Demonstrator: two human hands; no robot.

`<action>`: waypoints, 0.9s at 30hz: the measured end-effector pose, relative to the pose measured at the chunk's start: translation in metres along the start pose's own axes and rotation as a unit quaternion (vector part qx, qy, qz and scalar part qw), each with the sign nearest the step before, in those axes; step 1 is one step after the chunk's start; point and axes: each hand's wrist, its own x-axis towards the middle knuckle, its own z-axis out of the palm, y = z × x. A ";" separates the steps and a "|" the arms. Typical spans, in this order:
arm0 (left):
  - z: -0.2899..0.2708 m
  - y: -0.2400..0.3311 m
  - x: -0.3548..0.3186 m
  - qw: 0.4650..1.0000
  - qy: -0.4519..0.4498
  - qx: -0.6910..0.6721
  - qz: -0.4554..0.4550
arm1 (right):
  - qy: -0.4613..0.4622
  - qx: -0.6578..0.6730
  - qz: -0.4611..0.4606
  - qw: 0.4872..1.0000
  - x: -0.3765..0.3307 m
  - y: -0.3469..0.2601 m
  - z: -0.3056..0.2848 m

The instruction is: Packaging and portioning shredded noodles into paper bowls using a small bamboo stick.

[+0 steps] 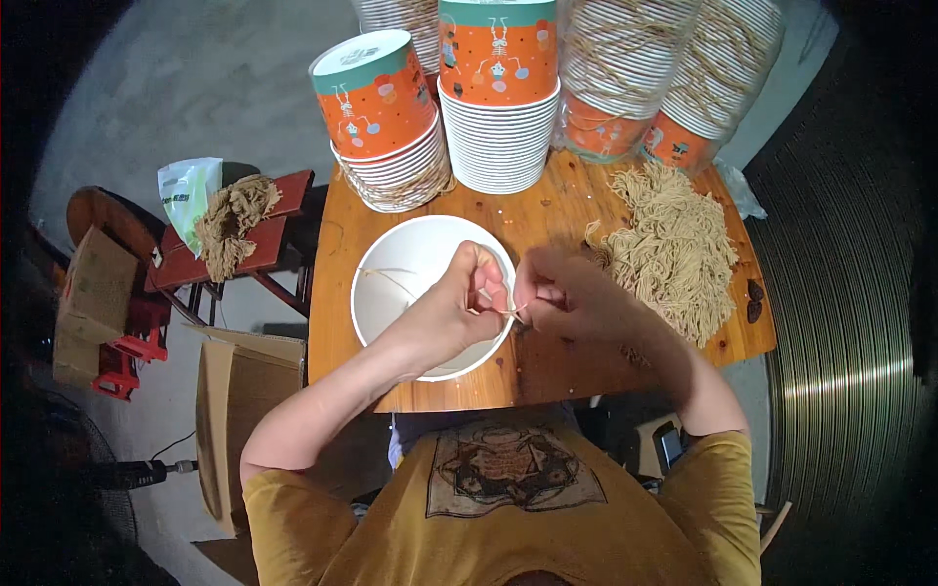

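My left hand and my right hand meet over the right rim of a white paper bucket on the wooden table. Both hands are closed, pinching a thin tan cord between their fingertips. A strand of it reaches left across the bucket's mouth to the far left rim. Just beyond my right hand lies a heap of tan cords. My right hand is a little blurred.
Behind the bucket stand stacked orange and green paper buckets, some with tan cords around them. More wrapped stacks stand at the back right. A red bench with a cord bundle is at left, near a cardboard box.
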 end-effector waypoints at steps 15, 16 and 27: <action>0.000 0.002 -0.004 0.996 0.009 -0.073 -0.044 | 0.045 0.284 -0.084 0.954 0.003 0.016 0.011; 0.001 0.002 -0.005 0.996 0.006 -0.070 -0.045 | 0.045 0.284 -0.085 0.954 0.002 0.016 0.008; 0.004 0.001 -0.010 0.998 0.041 0.024 0.034 | 0.153 -0.191 -0.275 0.930 0.006 0.004 0.014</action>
